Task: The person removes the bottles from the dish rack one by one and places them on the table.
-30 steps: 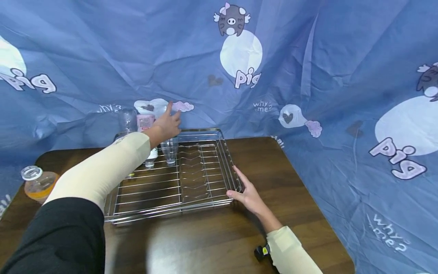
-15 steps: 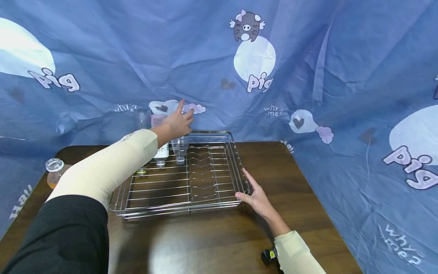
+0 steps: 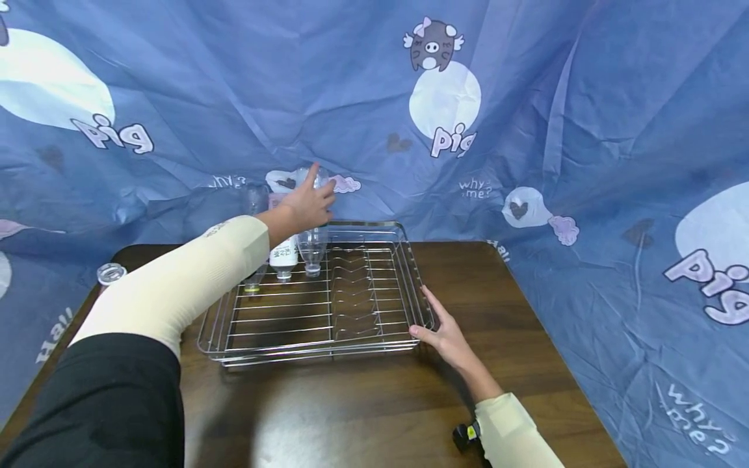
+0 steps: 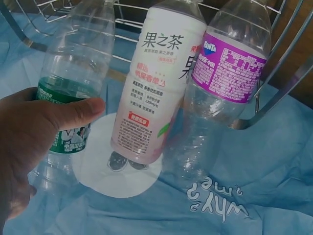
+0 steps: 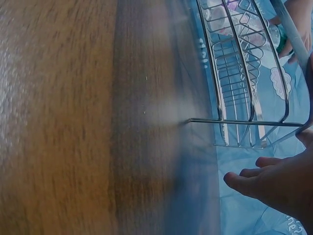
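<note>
My left hand (image 3: 307, 203) reaches to the back of a wire dish rack (image 3: 329, 305). There it grips an upside-down clear plastic bottle (image 4: 80, 54) with a green label, thumb across the label and fingers mostly hidden behind. Beside it in the rack lean a tea bottle (image 4: 161, 54) with a white and pink label and a Fanta bottle (image 4: 230, 66) with a purple label, both neck down. My right hand (image 3: 447, 335) is at the rack's front right corner. Its thumb touches the rim and its fingers stretch along the outside.
The rack stands on a dark wooden table (image 3: 363, 409). A bottle neck (image 3: 111, 273) shows at the left edge, behind the left sleeve. A blue patterned cloth (image 3: 351, 97) hangs behind the table. A small black device (image 3: 465, 435) sits at the right wrist.
The head view has turned left, so everything stands further right in it. The left hand stays at the green-label bottle and the right hand stays at the rack's corner.
</note>
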Available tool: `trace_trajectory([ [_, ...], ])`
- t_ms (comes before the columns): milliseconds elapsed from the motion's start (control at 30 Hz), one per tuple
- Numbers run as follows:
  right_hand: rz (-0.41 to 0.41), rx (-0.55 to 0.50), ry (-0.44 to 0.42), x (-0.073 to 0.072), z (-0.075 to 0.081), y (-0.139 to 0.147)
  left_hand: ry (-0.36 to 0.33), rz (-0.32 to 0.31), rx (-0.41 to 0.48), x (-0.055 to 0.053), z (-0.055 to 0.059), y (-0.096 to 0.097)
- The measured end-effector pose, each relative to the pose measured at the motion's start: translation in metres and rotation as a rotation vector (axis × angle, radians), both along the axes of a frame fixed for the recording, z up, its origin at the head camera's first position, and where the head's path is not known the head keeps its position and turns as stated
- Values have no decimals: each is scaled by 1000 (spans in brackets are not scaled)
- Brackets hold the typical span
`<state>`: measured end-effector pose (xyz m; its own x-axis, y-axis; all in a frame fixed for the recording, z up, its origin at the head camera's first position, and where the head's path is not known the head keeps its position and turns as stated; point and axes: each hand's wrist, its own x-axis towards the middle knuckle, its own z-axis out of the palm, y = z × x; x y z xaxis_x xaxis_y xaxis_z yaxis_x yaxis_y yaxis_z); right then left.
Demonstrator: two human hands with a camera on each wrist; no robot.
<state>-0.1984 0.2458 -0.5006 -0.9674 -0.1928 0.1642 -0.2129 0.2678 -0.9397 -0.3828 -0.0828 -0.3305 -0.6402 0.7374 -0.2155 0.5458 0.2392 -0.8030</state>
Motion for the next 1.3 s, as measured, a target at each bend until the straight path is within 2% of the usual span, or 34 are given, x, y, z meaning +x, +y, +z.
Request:
trace_trajectory([
  [400, 34, -91, -42, 1, -2, -1, -8, 0, 78, 3, 10, -4],
  [733, 36, -87, -34, 2, -2, -1, 21, -12, 71, 5, 24, -5],
  [900, 44, -90, -41, 1, -1, -2, 31, -14, 60, 7, 34, -4],
  [1067, 42, -71, -47, 1, 1, -3, 27, 11, 51, 11, 48, -3],
  [1300, 40, -70, -47, 0, 4, -5, 38, 4, 76, 15, 61, -3],
])
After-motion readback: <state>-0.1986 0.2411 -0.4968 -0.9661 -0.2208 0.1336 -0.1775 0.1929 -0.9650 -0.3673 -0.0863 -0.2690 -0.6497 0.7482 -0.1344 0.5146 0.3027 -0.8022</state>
